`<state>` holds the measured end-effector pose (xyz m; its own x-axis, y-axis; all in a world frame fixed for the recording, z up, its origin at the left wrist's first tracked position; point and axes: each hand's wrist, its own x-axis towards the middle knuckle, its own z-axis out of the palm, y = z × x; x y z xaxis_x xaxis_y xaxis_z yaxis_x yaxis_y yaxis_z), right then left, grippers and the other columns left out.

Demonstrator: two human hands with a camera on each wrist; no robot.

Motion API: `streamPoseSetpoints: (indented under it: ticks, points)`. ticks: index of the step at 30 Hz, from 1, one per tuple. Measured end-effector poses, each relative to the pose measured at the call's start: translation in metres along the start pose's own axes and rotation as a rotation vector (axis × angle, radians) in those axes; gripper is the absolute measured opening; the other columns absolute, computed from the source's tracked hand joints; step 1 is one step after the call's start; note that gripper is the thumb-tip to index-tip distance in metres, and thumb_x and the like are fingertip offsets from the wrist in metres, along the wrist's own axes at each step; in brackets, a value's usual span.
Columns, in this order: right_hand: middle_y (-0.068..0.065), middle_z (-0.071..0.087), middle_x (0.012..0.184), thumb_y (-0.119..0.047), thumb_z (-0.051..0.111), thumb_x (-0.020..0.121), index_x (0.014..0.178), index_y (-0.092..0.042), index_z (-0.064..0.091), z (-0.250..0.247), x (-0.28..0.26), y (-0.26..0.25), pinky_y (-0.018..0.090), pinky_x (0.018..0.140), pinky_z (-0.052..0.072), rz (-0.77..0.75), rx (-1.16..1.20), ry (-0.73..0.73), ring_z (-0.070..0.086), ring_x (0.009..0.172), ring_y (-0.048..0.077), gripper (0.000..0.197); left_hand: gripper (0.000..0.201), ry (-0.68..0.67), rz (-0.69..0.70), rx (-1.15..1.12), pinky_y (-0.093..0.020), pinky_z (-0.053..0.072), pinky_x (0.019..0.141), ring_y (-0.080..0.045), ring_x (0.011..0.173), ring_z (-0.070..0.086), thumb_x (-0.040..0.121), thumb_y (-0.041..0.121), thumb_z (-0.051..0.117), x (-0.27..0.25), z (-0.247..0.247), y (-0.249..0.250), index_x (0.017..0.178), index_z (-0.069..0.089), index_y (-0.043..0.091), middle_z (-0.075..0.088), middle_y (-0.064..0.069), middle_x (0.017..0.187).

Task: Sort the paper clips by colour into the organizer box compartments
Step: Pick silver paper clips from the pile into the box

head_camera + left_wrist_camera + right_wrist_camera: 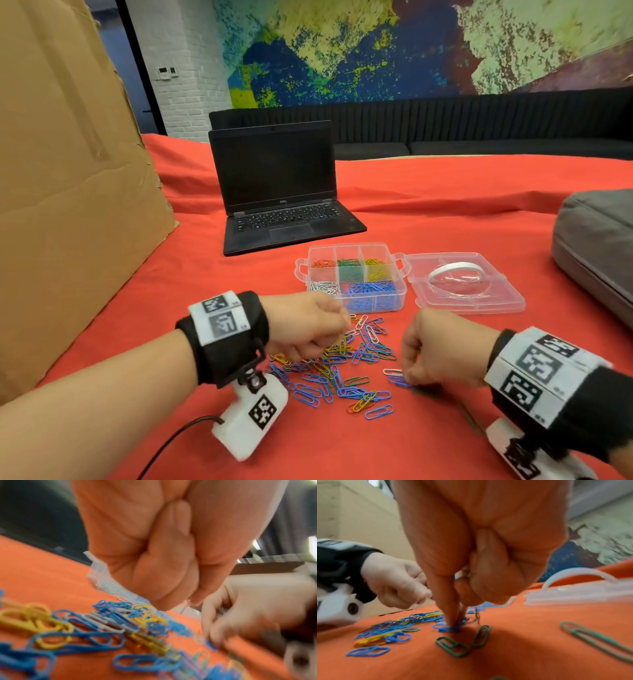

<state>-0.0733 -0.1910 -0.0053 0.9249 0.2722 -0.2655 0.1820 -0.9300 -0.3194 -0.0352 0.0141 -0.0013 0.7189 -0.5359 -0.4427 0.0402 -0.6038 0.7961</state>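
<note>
Box [397, 294] part-filled, frame centre | loose clips [342, 370] remain below | my right hand [435, 356] pinching blue clip [452, 628] | left hand [308, 325] curled, contents untold.

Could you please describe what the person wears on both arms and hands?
Both forearms are bare, with no sleeves, and the left hand and right hand wear no gloves. Each wrist carries a black band with white panels printed with black square marker codes. Under each wrist hangs a white camera housing bearing another code; a black cable leaves the left one.
</note>
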Motion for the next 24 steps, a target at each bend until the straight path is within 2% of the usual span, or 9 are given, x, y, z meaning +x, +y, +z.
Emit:
streamPoseSetpoints:
  ticks: [2, 6, 9, 12, 14, 17, 19, 21, 24]
  points:
    - [-0.006, 0.058, 0.062, -0.016, 0.065, 0.076, 0.072, -0.019, 0.068, -0.003, -0.002, 0.001, 0.008, 0.047, 0.036, 0.005, -0.028, -0.006, 0.051, 0.054, 0.003, 0.006, 0.028, -0.044, -0.044, -0.298, -0.005, 0.013, 0.036, -0.005, 0.033, 0.014, 0.092, 0.023, 0.039, -0.003, -0.009, -0.003, 0.068, 0.025, 0.019, 0.02, 0.004, 0.047]
    - [-0.011, 0.053, 0.053, -0.024, 0.073, 0.075, 0.074, -0.024, 0.071, -0.007, 0.005, 0.0, 0.006, 0.042, 0.031, -0.032, 0.029, 0.046, 0.048, 0.043, -0.004, 0.003, 0.007, -0.316, 0.077, -0.905, -0.007, 0.021, 0.034, -0.008, 0.036, 0.022, 0.077, 0.017, 0.05, -0.006, -0.022, -0.007, 0.072, 0.045, 0.016, 0.034, -0.001, 0.049]
    - [-0.012, 0.052, 0.055, -0.024, 0.072, 0.076, 0.077, -0.02, 0.073, -0.002, 0.01, -0.004, 0.01, 0.045, 0.033, -0.04, -0.071, 0.021, 0.048, 0.05, 0.0, 0.004, 0.013, -0.363, 0.165, -1.027, -0.009, 0.023, 0.036, -0.011, 0.041, 0.022, 0.077, 0.019, 0.053, -0.008, -0.022, -0.007, 0.074, 0.042, 0.012, 0.038, -0.005, 0.055]
    - [0.0, 0.052, 0.06, -0.02, 0.063, 0.079, 0.078, -0.012, 0.069, 0.002, 0.011, -0.007, 0.017, 0.048, 0.035, -0.019, -0.155, -0.01, 0.049, 0.062, 0.013, 0.01, 0.029, -0.2, 0.111, -0.98, -0.007, 0.019, 0.033, -0.008, 0.037, 0.021, 0.088, 0.03, 0.039, -0.004, -0.021, -0.001, 0.065, 0.041, 0.013, 0.035, -0.003, 0.054]
    - [0.004, 0.053, 0.067, -0.022, 0.06, 0.08, 0.075, -0.015, 0.062, 0.002, 0.008, -0.006, 0.017, 0.048, 0.034, 0.0, -0.173, -0.032, 0.046, 0.064, 0.015, 0.008, 0.04, 0.004, 0.05, -0.795, -0.005, 0.014, 0.032, -0.005, 0.033, 0.02, 0.097, 0.034, 0.035, 0.001, -0.018, 0.005, 0.06, 0.035, 0.017, 0.031, 0.0, 0.051]
    - [-0.001, 0.047, 0.06, -0.025, 0.061, 0.08, 0.074, -0.017, 0.059, 0.002, 0.003, -0.002, 0.018, 0.047, 0.033, 0.018, -0.142, -0.077, 0.042, 0.059, 0.013, 0.01, 0.041, 0.226, 0.007, -0.22, -0.008, 0.016, 0.035, -0.007, 0.035, 0.02, 0.101, 0.04, 0.036, 0.01, -0.006, 0.014, 0.064, 0.036, 0.021, 0.026, 0.003, 0.052]
    - [-0.001, 0.046, 0.059, -0.024, 0.061, 0.078, 0.07, -0.018, 0.058, 0.002, -0.001, 0.002, 0.018, 0.047, 0.034, 0.027, -0.101, -0.072, 0.039, 0.054, 0.012, 0.011, 0.03, 0.291, 0.044, 0.278, -0.014, 0.029, 0.037, -0.011, 0.041, 0.033, 0.099, 0.037, 0.042, 0.019, 0.0, 0.016, 0.076, 0.049, 0.02, 0.037, 0.003, 0.058]
    - [-0.003, 0.05, 0.058, -0.023, 0.063, 0.078, 0.067, -0.018, 0.058, 0.002, -0.002, 0.005, 0.015, 0.047, 0.035, 0.029, -0.065, -0.033, 0.04, 0.049, 0.008, 0.012, 0.018, 0.291, 0.13, 0.646, -0.018, 0.039, 0.057, -0.015, 0.063, 0.048, 0.098, 0.031, 0.047, 0.028, 0.005, 0.019, 0.094, 0.058, 0.017, 0.052, 0.002, 0.076]
    - [-0.007, 0.053, 0.057, -0.021, 0.065, 0.078, 0.071, -0.021, 0.063, 0.0, -0.004, 0.007, 0.009, 0.045, 0.034, 0.008, -0.048, 0.008, 0.044, 0.049, 0.002, 0.007, 0.016, 0.235, 0.162, 0.809, -0.023, 0.036, 0.07, -0.017, 0.079, 0.05, 0.096, 0.024, 0.05, 0.039, 0.012, 0.022, 0.107, 0.058, 0.015, 0.059, -0.002, 0.09]
